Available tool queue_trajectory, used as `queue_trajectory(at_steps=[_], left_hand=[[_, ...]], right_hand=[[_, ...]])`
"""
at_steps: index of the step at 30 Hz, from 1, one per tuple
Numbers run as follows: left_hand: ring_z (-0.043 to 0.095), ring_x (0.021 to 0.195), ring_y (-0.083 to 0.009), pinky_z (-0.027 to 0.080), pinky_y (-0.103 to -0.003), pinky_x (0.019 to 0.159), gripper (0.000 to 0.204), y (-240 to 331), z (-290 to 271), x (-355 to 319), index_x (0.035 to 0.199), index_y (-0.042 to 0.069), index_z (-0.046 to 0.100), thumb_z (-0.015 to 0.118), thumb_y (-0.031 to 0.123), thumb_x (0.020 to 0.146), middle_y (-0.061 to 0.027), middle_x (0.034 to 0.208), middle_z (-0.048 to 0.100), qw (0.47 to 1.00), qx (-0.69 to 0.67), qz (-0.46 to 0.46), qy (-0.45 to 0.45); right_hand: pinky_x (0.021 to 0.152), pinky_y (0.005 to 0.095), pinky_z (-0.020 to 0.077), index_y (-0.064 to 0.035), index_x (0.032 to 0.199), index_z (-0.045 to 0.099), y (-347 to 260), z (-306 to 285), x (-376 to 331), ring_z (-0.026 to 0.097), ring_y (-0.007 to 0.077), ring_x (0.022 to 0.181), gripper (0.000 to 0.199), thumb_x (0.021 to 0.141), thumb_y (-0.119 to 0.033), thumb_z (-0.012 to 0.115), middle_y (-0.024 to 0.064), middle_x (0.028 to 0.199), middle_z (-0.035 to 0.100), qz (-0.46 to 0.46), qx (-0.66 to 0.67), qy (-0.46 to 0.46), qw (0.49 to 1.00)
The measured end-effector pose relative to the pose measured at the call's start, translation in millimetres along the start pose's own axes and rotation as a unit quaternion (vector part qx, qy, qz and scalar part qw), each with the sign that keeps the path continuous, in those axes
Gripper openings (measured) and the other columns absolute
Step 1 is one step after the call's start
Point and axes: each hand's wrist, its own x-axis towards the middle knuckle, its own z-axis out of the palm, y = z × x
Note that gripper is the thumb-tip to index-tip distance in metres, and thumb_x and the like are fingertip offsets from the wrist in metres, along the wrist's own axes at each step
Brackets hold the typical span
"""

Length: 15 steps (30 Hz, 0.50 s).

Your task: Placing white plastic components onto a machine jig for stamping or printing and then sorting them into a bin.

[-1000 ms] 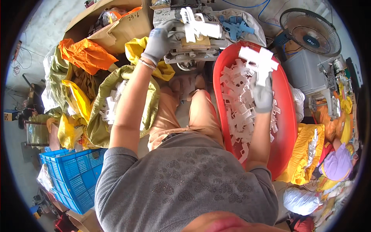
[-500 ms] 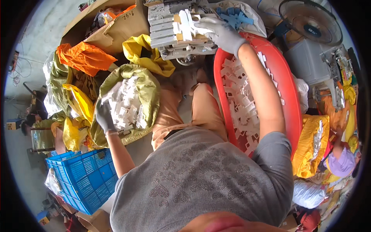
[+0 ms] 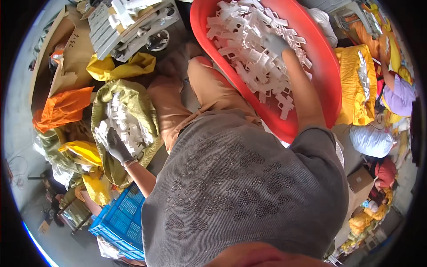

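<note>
My left hand [image 3: 118,147], in a grey glove, is at the near left of an olive woven sack [image 3: 149,107]. Its fingers are closed on a white plastic part [image 3: 102,132] at the sack's rim. More white parts [image 3: 126,129] fill the sack. My right hand [image 3: 276,43], gloved too, reaches into a big red tub [image 3: 322,58], among a heap of white pistol-shaped plastic parts [image 3: 249,49]. Its fingers are blurred, so I cannot make out any grip. Another white piece [image 3: 122,15] lies on the metal bench machine [image 3: 100,29] ahead.
Left of the sack stand a cardboard box [image 3: 75,51], an orange bag [image 3: 64,109] and yellow bags [image 3: 95,184]. A blue plastic crate [image 3: 122,218] is by my left side. Right of the tub is a yellow sack [image 3: 353,84]; another person in a purple top [image 3: 398,95] is beyond it.
My right hand has left the white piece on the machine and gone into the red tub. My view has turned right. My left hand stays at the sack, now with a part at its fingers.
</note>
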Motion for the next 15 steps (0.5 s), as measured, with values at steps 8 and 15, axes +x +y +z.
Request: queue_trajectory(at_steps=[8,15], left_hand=[[0.058,0.104,-0.0175,0.044,-0.029,0.092,0.028,48.2,24.1,3.6,0.113,-0.001,0.061,0.053,0.015,0.091,-0.0100,0.111,0.064,0.997,0.009,0.017,-0.075],[0.064,0.087,-0.0150,0.049,-0.027,0.077,0.026,59.2,19.8,-1.1,0.110,0.005,0.064,0.054,0.019,0.091,-0.0099,0.100,0.068,0.996,0.034,0.050,-0.063]], right_hand=[[0.087,0.0407,0.0474,-0.0224,0.129,0.049,18.4,76.0,-56.3,0.051,0.0292,0.111,0.054,0.076,-0.017,0.057,0.0100,0.126,0.050,-0.111,-0.271,0.084,0.952],[0.075,0.0357,0.0496,-0.0144,0.102,0.065,-13.8,11.6,-35.9,0.063,0.0257,0.088,0.027,0.078,-0.014,0.053,0.0104,0.099,0.065,-0.115,-0.204,-0.050,0.971]])
